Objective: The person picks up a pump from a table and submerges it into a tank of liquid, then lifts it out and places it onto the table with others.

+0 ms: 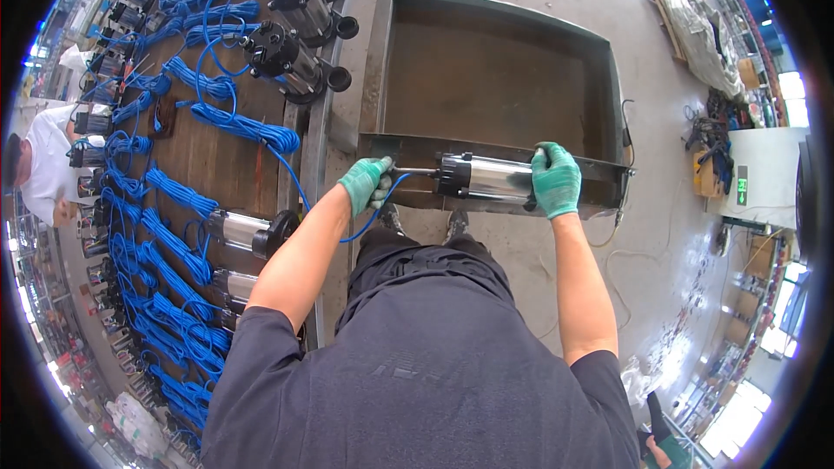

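A silver, cylinder-shaped motor or pump [488, 177] with black ends lies sideways across the near ledge of a metal tank [375, 78]. My right hand [556, 179], in a green glove, is wrapped round its right end. From its left end a thin metal rod [419, 171] sticks out toward my left hand [367, 184], also gloved in green, whose fingers close on the rod's outer end. A blue cable [368, 224] runs from the motor's left end past that hand to the bench. Whether the motor rests on the ledge or is held just above it, I cannot tell.
Brown, murky-looking liquid or a stained bottom shows inside the tank. On my left, a wooden-topped bench [248, 169] carries several similar pumps [291, 65] and blue cable coils [248, 128]. Another person [50, 161] stands beyond it. A hose [611, 282] trails over the floor at right.
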`<state>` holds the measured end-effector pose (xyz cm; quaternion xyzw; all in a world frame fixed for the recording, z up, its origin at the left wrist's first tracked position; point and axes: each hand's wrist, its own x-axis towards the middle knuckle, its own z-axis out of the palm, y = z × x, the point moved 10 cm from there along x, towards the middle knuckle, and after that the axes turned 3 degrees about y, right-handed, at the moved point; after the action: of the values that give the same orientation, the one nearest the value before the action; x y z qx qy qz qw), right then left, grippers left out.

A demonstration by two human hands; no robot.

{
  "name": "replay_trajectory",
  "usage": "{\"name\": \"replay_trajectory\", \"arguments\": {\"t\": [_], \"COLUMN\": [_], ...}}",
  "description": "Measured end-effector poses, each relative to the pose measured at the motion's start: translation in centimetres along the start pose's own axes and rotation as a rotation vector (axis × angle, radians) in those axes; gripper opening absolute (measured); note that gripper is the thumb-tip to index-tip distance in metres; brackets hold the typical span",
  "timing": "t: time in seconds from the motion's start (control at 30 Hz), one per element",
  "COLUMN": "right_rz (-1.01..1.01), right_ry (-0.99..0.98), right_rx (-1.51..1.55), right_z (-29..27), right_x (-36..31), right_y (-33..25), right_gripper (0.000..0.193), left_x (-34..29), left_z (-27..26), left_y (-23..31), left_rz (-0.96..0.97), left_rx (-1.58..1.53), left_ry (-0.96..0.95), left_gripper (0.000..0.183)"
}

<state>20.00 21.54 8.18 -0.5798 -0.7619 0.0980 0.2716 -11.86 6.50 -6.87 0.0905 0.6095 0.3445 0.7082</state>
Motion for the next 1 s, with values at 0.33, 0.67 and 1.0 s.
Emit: {"name": "replay_trajectory", "arguments": {"t": [0.33,0.67,1.0], "right_rz": [0.007,0.015,0.009], "right_ry": [-0.013,-0.02,-0.02], "right_rx": [0.004,-0.012,-0.016], "right_z": [0.0,0.1,0.3], "right_x": [0.0,0.0,0.1], "right_y": [-0.2,0.0,-0.1], "right_gripper": [0.012,0.013,0.013], "left_x": [0.7,0.3,0.1], "left_z": [-0.1,-0.3,0.8], "left_y": [2.6,1.1,0.0], "left_rz": [0.526,0.358,0.187], "left_rx": [0.918,0.484,-0.207], "left_ry": [0.056,-0.076,-0.235], "left_gripper": [0.029,0.05,0.038]}}
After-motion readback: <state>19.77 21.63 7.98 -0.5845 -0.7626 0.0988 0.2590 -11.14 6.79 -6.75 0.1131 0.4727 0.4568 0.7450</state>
